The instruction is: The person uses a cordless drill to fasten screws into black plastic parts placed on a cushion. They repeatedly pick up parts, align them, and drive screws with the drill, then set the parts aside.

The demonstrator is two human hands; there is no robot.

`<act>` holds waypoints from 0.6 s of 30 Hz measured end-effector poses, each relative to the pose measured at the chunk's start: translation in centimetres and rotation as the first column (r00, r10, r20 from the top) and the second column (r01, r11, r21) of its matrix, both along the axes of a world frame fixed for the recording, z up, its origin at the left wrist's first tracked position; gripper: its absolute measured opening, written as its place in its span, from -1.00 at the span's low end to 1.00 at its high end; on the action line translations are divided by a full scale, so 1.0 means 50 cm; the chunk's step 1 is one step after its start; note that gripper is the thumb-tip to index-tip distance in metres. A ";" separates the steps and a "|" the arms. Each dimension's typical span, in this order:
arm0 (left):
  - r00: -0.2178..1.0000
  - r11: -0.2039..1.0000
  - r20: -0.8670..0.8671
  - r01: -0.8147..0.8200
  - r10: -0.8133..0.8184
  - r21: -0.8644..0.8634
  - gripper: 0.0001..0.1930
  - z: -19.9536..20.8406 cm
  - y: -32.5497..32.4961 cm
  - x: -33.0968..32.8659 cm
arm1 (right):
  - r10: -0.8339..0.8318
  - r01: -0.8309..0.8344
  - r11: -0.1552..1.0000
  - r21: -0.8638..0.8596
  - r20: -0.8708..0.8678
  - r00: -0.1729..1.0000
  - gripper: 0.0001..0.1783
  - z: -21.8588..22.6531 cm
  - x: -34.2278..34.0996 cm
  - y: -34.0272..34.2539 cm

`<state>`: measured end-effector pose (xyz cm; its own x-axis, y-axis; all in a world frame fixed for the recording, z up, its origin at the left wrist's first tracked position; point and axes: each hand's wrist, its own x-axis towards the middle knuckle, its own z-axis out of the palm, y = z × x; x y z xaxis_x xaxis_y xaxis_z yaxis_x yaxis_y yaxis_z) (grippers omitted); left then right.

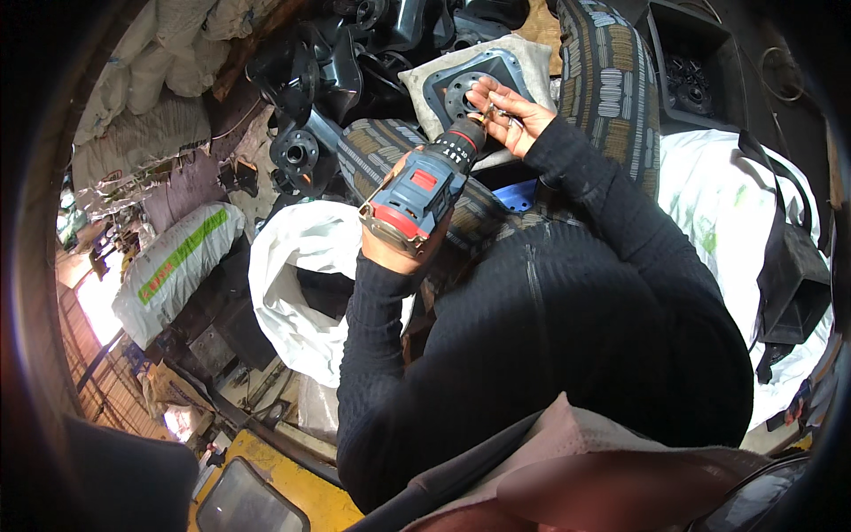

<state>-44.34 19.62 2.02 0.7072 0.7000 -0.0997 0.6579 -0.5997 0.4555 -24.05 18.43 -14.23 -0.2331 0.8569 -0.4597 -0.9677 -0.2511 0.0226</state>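
My left hand (390, 250) is wrapped round the grip of a blue and red cordless drill (418, 193). The drill's black chuck points up and to the right. Just past the chuck, my right hand (523, 120) is turned palm up with its fingers curled. Several small metal pieces that look like screws (503, 115) lie in those fingers. Close behind both hands, a dark flanged plastic part (498, 64) with a round hub rests on a pale cloth-covered pad (532, 51). The right hand covers part of the hub, and the drill's tip is hard to make out.
Black molded parts (341, 75) are heaped at the far left. A dark crate (700, 66) with small pieces inside stands at the far right. White sacks (297, 266) flank me on both sides, and a black box-shaped part (793, 288) lies on the right one. A blue piece (516, 197) sits near my lap.
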 end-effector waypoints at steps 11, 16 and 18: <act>0.989 0.963 0.073 -0.111 0.132 -0.246 -0.11 -0.006 -0.015 -0.001 | 0.091 -0.074 0.988 -0.133 0.128 0.988 -0.66 0.008 -0.006 0.003; 0.964 0.940 -0.154 0.248 -0.216 0.233 -0.69 0.015 0.048 0.018 | 0.084 0.022 0.980 -0.200 0.510 0.856 -0.67 -0.104 0.019 -0.025; 0.973 0.965 -0.079 0.224 -0.215 0.136 -0.69 0.024 0.085 0.017 | 0.187 0.016 0.961 -0.277 0.691 0.699 -0.60 -0.137 0.044 -0.016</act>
<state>-43.51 23.88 3.21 0.8406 0.5384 -0.0586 0.5272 -0.7887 0.3163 -21.85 17.61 -21.09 0.1801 0.6855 -0.7055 -0.6962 -0.4178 -0.5837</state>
